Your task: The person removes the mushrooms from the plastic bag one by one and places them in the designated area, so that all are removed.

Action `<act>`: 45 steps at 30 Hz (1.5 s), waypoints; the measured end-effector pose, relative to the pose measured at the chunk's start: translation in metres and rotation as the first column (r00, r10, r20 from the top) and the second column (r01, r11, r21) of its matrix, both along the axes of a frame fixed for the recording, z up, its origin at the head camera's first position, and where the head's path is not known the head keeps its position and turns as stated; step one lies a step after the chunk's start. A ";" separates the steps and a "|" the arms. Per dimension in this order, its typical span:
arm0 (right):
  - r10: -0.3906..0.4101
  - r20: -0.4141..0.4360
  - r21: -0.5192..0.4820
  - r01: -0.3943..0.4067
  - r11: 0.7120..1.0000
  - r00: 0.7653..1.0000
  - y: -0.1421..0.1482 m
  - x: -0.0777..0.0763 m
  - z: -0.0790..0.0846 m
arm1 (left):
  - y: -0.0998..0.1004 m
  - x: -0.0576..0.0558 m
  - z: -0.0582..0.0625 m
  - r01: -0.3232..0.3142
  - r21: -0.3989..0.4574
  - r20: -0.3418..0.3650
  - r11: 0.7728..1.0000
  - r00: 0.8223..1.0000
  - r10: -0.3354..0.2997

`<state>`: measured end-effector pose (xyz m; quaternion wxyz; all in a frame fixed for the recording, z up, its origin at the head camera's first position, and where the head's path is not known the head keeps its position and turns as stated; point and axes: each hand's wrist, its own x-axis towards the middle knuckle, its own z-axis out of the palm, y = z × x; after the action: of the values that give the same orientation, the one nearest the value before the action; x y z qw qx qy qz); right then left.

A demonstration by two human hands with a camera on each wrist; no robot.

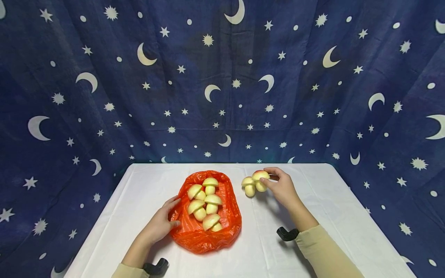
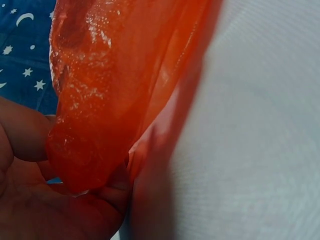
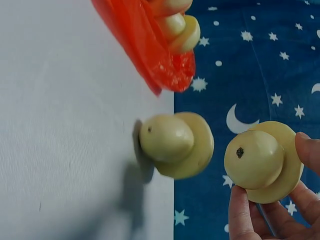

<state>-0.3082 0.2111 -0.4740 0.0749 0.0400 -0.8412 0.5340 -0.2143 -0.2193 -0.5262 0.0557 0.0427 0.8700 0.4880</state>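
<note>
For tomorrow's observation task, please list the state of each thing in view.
Red bag: open, mouth upward
Five mushrooms: inside the bag, uncovered
Held mushroom: raised, in the right hand
Loose mushroom: upright on the table
Left hand: gripping bag's edge
Starry backdrop: hanging

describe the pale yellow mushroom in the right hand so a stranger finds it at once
Find the white table, then the crinkled red plastic bag on it. Right of that, a bare right hand pinches the pale yellow mushroom, the only one held.
</note>
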 end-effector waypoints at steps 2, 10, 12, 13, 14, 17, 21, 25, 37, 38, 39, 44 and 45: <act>-0.007 0.006 -0.003 0.007 1.000 1.000 0.004 -0.002 -0.001 | 0.000 0.000 0.000 0.001 0.000 0.001 1.000 1.000 -0.001; -0.031 0.018 0.033 0.030 0.999 0.999 0.019 -0.005 -0.008 | -0.001 0.000 0.000 0.007 0.001 -0.002 1.000 1.000 -0.007; -0.033 0.017 0.024 0.033 0.999 0.999 0.022 -0.007 -0.011 | -0.001 0.000 0.000 0.008 0.003 -0.002 1.000 1.000 -0.008; -0.036 0.018 0.023 0.036 0.999 0.999 0.024 -0.008 -0.013 | -0.001 0.000 0.000 0.008 0.004 -0.001 1.000 1.000 -0.008; -0.038 0.019 0.017 0.038 0.999 0.999 0.025 -0.009 -0.015 | -0.001 -0.001 0.000 0.009 0.005 0.000 1.000 1.000 -0.009; -0.048 0.024 0.009 0.047 0.999 0.999 0.029 -0.012 -0.020 | -0.001 0.000 0.000 0.007 0.008 0.003 1.000 1.000 -0.007; -0.058 0.042 0.021 0.058 0.998 0.997 0.032 -0.013 -0.026 | -0.001 0.001 -0.001 0.006 0.016 0.012 1.000 1.000 -0.006; -0.066 0.057 0.024 0.064 0.998 0.996 0.034 -0.014 -0.031 | -0.001 0.001 -0.001 0.005 0.020 0.012 1.000 1.000 -0.005; -0.058 0.111 0.035 0.055 0.998 0.992 0.030 -0.017 -0.038 | -0.003 0.000 -0.002 0.003 0.017 0.009 1.000 1.000 -0.003; -0.060 0.114 0.043 0.055 0.998 0.992 0.029 -0.017 -0.038 | -0.003 0.000 -0.002 0.003 0.017 0.009 1.000 1.000 -0.003; -0.061 0.115 0.049 0.056 0.997 0.991 0.029 -0.017 -0.039 | -0.003 0.000 -0.002 0.003 0.016 0.008 1.000 1.000 -0.004; -0.074 0.132 0.053 0.067 0.996 0.988 0.027 -0.019 -0.042 | -0.003 0.000 -0.002 0.003 0.009 0.006 1.000 1.000 -0.003; -0.073 0.133 0.055 0.066 0.996 0.988 0.027 -0.019 -0.042 | -0.003 0.000 -0.002 0.002 0.008 0.006 1.000 1.000 -0.002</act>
<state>-0.3272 0.2383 -0.5160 0.0356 -0.0236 -0.8585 0.5110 -0.2147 -0.2219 -0.5281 0.0588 0.0424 0.8679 0.4914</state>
